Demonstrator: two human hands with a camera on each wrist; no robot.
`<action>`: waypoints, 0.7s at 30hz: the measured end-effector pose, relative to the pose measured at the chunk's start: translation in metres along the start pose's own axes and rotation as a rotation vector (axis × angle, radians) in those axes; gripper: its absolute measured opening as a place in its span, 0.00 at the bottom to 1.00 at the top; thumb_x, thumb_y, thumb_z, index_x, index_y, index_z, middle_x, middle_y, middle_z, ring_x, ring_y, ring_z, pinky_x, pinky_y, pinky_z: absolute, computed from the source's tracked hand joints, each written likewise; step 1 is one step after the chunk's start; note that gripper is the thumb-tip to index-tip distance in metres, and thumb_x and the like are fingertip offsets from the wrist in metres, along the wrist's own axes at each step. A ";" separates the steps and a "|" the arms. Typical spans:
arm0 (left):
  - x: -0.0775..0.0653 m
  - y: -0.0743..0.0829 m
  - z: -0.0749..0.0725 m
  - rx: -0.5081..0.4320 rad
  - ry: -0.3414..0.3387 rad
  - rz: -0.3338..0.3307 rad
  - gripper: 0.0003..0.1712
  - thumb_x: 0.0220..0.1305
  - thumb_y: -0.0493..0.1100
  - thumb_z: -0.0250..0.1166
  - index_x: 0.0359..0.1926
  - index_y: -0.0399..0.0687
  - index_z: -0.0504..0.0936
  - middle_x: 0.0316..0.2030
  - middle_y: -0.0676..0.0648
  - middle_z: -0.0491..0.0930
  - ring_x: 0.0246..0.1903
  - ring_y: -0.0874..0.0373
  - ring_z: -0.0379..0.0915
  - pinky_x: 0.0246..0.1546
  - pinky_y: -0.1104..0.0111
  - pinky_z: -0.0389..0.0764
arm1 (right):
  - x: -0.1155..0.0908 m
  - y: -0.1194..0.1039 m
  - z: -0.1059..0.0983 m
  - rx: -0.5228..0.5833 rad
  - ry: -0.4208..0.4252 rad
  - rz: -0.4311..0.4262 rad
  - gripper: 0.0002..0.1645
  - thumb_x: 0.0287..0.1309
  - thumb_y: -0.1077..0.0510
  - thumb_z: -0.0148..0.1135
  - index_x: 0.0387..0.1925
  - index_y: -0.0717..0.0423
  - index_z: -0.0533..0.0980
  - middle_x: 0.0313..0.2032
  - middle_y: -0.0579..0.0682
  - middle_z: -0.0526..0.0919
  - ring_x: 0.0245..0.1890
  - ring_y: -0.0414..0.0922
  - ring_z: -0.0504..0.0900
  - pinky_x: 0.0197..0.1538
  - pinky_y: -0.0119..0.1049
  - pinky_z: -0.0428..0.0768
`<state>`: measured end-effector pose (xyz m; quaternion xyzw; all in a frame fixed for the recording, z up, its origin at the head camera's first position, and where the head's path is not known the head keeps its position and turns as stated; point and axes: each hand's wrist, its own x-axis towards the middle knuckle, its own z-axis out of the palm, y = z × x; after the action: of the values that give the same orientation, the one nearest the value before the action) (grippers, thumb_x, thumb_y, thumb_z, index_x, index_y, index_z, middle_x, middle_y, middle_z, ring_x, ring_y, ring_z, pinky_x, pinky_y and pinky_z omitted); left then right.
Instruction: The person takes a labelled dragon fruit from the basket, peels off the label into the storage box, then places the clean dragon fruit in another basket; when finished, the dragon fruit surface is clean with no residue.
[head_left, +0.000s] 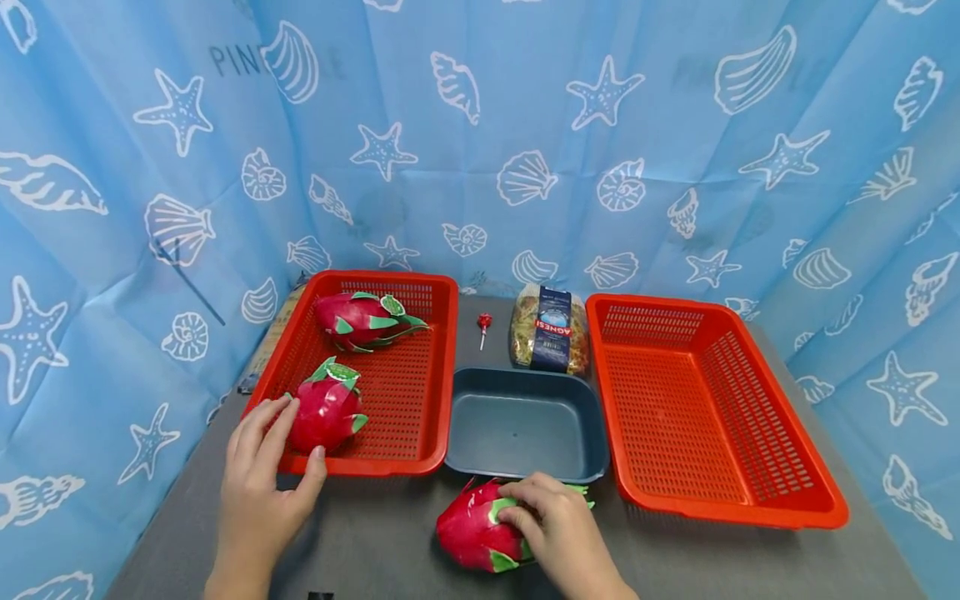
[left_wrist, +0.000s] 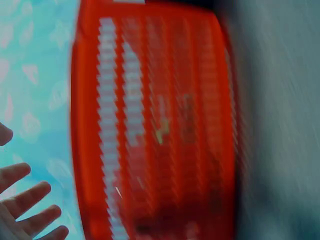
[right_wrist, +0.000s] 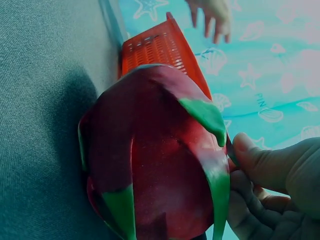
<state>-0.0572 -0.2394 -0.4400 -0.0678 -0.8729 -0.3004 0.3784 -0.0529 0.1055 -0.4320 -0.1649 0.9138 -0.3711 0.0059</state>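
Note:
My left hand (head_left: 258, 475) hovers at the near rim of the left red basket (head_left: 450, 375), its fingers spread beside a pink dragon fruit (head_left: 322, 421) with green scale tips and a round green sticker. In the left wrist view those fingers (left_wrist: 30, 202) stand apart with nothing between them. A second dragon fruit (head_left: 356, 317) lies farther back in that basket. On the grey table, in front of the dark tray (head_left: 517, 429), a third dragon fruit (head_left: 468, 529) lies on its side. My right hand (head_left: 558, 533) pinches one of its scales between thumb (right_wrist: 250, 155) and fingers.
Behind the tray lie a transparent pack of pasta (head_left: 551, 329) with a blue label and a small red lollipop (head_left: 484, 320). Another red basket (head_left: 652, 408) stands at the right with nothing in it. A blue seashell-print curtain (head_left: 480, 167) closes off the back and sides.

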 end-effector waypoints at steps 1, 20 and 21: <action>0.001 0.007 0.002 -0.031 -0.005 0.024 0.35 0.57 0.48 0.67 0.65 0.39 0.79 0.64 0.38 0.75 0.63 0.39 0.68 0.65 0.72 0.64 | 0.000 0.000 0.000 0.000 0.001 0.002 0.08 0.56 0.59 0.76 0.39 0.50 0.88 0.31 0.34 0.80 0.30 0.32 0.75 0.33 0.29 0.79; -0.041 0.092 0.074 -0.457 -0.500 0.333 0.30 0.67 0.48 0.68 0.68 0.47 0.76 0.63 0.50 0.74 0.60 0.56 0.73 0.54 0.62 0.81 | -0.002 0.000 0.005 0.036 0.066 -0.042 0.07 0.57 0.56 0.77 0.38 0.50 0.88 0.31 0.34 0.83 0.30 0.31 0.79 0.33 0.30 0.80; -0.044 0.093 0.077 -0.454 -0.551 0.302 0.31 0.67 0.48 0.69 0.69 0.47 0.75 0.64 0.51 0.73 0.60 0.57 0.72 0.53 0.62 0.82 | -0.003 0.000 0.005 0.038 0.068 -0.040 0.07 0.57 0.56 0.77 0.37 0.50 0.89 0.31 0.34 0.83 0.30 0.31 0.79 0.33 0.30 0.80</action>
<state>-0.0412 -0.1148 -0.4680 -0.3558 -0.8333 -0.3975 0.1451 -0.0498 0.1029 -0.4357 -0.1706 0.9028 -0.3936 -0.0294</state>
